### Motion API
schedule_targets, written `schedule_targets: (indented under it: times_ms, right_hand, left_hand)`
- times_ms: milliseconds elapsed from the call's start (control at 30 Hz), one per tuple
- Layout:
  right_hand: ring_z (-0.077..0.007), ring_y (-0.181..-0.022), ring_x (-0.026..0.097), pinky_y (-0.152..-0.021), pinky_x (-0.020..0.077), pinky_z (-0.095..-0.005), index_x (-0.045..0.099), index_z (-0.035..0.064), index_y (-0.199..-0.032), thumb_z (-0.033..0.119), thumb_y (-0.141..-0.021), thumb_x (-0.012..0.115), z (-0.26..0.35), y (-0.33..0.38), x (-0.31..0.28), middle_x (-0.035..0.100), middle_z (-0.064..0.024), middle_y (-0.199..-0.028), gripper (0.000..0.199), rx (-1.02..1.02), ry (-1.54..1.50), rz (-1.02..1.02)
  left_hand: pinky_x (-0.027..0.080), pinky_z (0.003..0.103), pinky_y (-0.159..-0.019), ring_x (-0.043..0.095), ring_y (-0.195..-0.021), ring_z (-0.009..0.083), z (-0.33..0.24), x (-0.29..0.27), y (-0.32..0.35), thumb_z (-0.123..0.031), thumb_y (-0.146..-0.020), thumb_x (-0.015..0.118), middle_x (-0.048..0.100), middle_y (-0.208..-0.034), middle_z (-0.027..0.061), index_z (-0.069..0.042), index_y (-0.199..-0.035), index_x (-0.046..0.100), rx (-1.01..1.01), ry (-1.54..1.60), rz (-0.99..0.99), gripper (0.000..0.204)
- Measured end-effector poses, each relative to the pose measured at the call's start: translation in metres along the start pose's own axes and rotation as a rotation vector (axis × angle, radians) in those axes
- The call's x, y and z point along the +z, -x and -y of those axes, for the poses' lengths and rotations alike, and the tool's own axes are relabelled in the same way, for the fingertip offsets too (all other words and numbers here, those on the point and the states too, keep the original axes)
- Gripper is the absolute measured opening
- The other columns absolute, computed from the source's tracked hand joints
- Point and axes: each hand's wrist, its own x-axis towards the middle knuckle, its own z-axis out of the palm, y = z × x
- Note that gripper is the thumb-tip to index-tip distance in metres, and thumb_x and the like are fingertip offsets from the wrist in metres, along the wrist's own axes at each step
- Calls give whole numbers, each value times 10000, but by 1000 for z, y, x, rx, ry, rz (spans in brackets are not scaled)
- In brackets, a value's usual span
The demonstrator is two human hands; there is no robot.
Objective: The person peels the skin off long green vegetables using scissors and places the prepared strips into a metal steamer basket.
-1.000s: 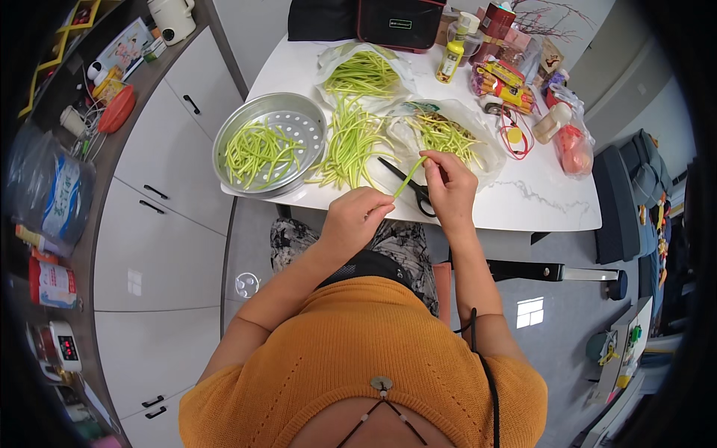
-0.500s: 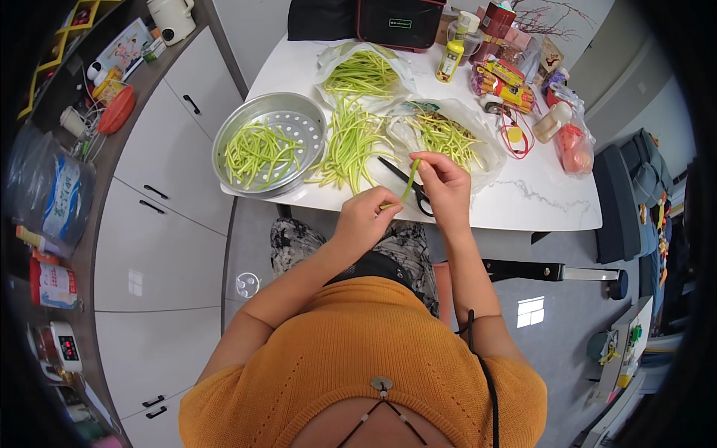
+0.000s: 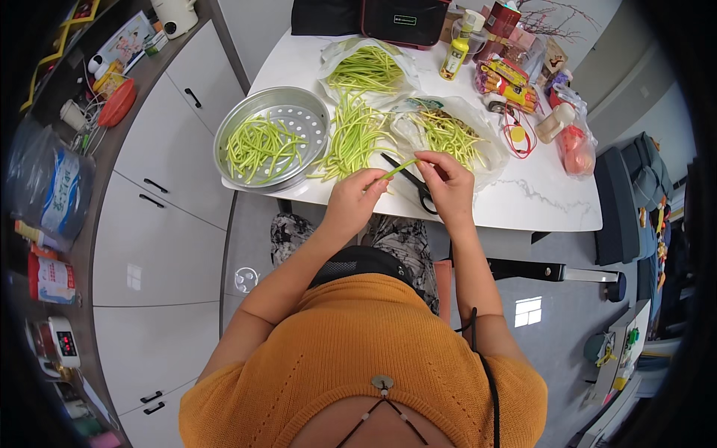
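Note:
Between my two hands a green garlic scape [image 3: 400,169] stretches slantwise over the table's near edge. My left hand [image 3: 355,197] pinches its lower end, and my right hand [image 3: 447,186] pinches the upper end. Black scissors [image 3: 407,176] lie on the table behind it, partly covered by the right hand. Long scapes [image 3: 354,138] form a loose pile just beyond my left hand. Left of that pile, a perforated metal steamer pan [image 3: 317,128] holds short cut pieces [image 3: 258,148]. More scapes fill one plastic bag [image 3: 409,69] at the back and lie on another bag [image 3: 489,153] at the right.
A yellow bottle [image 3: 453,58], packaged snacks [image 3: 508,84] and a bag of red fruit [image 3: 573,142] stand at the table's back right. A dark case [image 3: 404,22] sits at the far edge. White cabinets [image 3: 160,239] run along the left.
The left hand has risen slightly toward the table. The scape has swung from nearly upright to a flatter slant, now stretched between both hands.

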Motion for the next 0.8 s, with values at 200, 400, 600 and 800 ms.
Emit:
schedule_targets:
  times_ms: [200, 400, 600, 800]
  right_hand:
    - [-167, -659, 589, -602, 467, -264, 652, 54, -943, 80, -787, 614, -44, 8, -19, 642, -98, -850, 162, 25, 188, -3]
    - [-183, -669, 592, -614, 464, -268, 655, 31, -901, 99, -797, 609, -47, 22, -24, 638, -104, -835, 133, 117, 181, 182]
    - [-88, -624, 541, -584, 441, -210, 637, 1, -938, 118, -864, 557, -10, 19, -10, 627, -38, -768, 159, 201, -139, 334]
    - [-39, -583, 475, -525, 398, -181, 610, 14, -938, 152, -878, 554, -1, 9, -3, 612, -2, -745, 161, 527, -474, 603]
  left_hand:
    - [476, 296, -791, 618, -851, 214, 13, -10, -13, -161, -943, 414, 615, -970, 175, 53, -1083, 479, -409, 806, 116, 264]
    - [455, 303, -840, 565, -928, 174, 14, -11, -25, -139, -926, 456, 563, -1093, 138, 3, -1073, 512, -467, 1145, -28, 212]
    - [441, 230, -768, 525, -787, 92, 28, -6, -25, -126, -905, 506, 571, -923, 28, 3, -1064, 560, -382, 1138, 40, 212]
    - [441, 209, -740, 522, -766, 80, 19, -1, -22, -114, -894, 525, 574, -867, 16, 3, -1074, 565, -350, 1052, 80, 219]
